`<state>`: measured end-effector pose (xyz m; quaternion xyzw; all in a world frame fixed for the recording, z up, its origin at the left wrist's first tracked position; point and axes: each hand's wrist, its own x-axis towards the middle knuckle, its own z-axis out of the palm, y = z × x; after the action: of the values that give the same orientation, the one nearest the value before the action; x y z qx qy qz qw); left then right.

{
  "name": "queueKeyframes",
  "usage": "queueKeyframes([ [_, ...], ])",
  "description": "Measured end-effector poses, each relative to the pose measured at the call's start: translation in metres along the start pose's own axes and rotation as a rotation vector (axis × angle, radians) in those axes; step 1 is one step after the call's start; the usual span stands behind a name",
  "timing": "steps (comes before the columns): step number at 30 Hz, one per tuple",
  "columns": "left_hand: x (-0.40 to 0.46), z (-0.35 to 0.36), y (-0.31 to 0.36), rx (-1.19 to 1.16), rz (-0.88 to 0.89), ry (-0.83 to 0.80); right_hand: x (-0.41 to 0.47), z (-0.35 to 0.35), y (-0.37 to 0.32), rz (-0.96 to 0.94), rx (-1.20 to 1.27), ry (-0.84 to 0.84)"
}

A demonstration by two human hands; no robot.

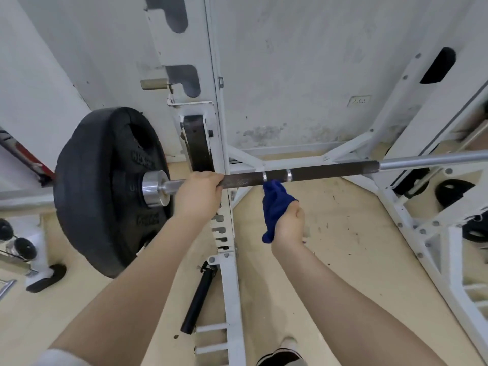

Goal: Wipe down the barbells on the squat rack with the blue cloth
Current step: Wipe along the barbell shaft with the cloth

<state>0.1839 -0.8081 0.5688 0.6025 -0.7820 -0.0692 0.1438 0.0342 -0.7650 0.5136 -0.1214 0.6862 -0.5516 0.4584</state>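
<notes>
A: Where does the barbell (pixel 317 172) lie?

B: It runs across the middle of the frame, from the black weight plate (pixel 105 191) at left to the right edge, resting in the white squat rack (pixel 211 128).

A: And the left hand (pixel 196 192)?

B: Its grip is closed round the bar just right of the chrome collar (pixel 154 188), fingers curled over the top.

A: The right hand (pixel 289 225)?

B: Right of centre, just below the bar, its grip bunches the blue cloth (pixel 276 207); the cloth's top edge reaches the bar's underside near two silver rings.

A: Anything on the floor (pixel 330 247)?

B: A black tube (pixel 199 299) beside the rack's base, lower centre.
</notes>
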Motion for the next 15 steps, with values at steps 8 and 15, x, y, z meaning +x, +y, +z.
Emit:
queueKeyframes([
  [8, -0.003, 0.007, -0.010, -0.044, 0.034, 0.018, 0.009, 0.076, -0.001, 0.392, 0.720, -0.447],
  [15, -0.004, 0.012, -0.003, 0.059, 0.017, 0.054, 0.044, 0.043, -0.004, 0.345, 0.770, -0.353],
])
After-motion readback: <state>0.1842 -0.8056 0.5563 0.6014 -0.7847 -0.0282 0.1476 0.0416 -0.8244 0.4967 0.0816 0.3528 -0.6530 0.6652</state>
